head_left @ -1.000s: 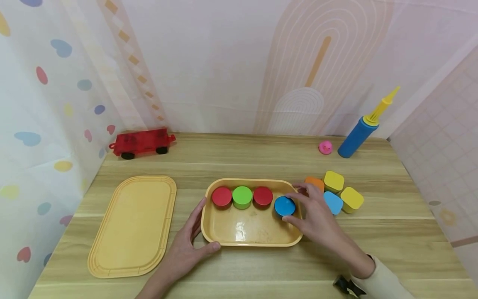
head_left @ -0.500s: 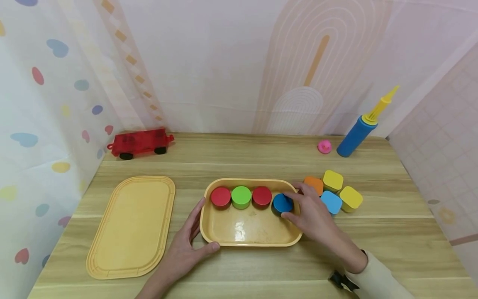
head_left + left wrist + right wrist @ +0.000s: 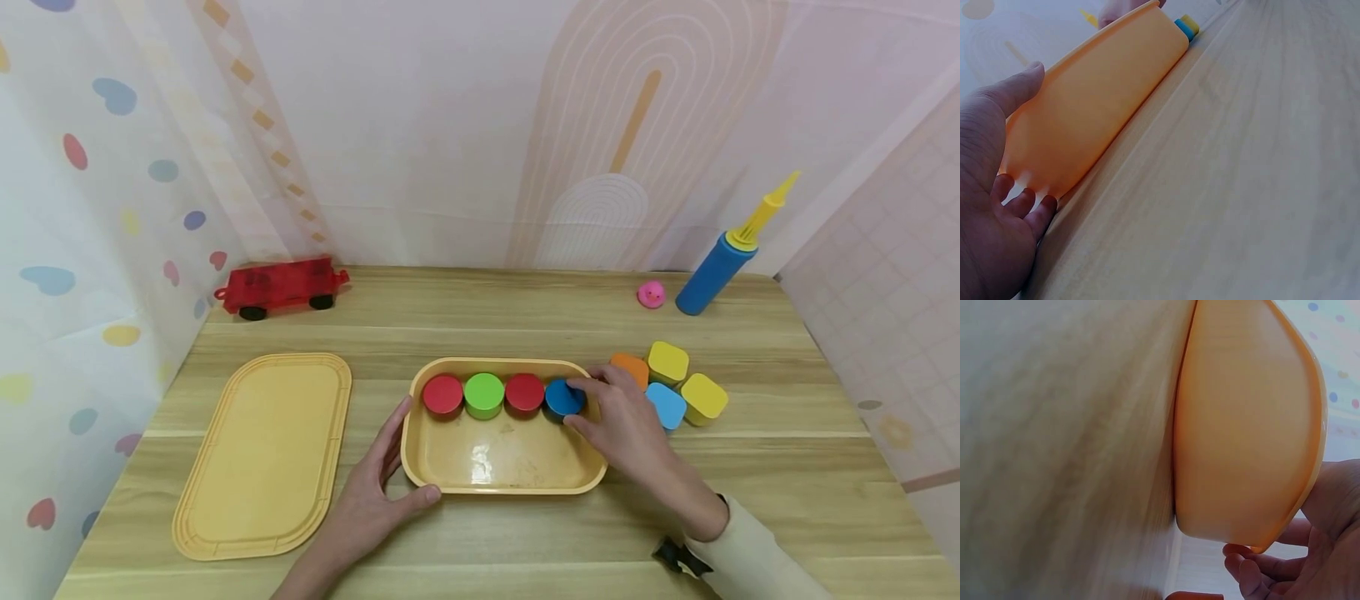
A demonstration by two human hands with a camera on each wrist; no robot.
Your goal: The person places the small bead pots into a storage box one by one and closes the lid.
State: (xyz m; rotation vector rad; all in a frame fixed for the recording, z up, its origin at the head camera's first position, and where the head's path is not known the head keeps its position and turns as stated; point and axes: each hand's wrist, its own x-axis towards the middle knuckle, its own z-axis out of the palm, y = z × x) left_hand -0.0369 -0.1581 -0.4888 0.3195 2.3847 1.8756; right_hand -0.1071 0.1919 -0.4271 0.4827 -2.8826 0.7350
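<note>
head view: right hand (image 3: 628, 427) pinches blue block (image 3: 560, 401), left hand (image 3: 377, 493) grips tray (image 3: 525, 462); best release straight up, sparing neighbouring red block (image 3: 523, 392).

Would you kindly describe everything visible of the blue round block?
The blue round block is a short cylinder with a flat top, perhaps plastic or painted wood. It sits upright in the tray, at the row's right end, close beside a red block. The right hand pinches it between thumb and fingers, hiding part.
</note>
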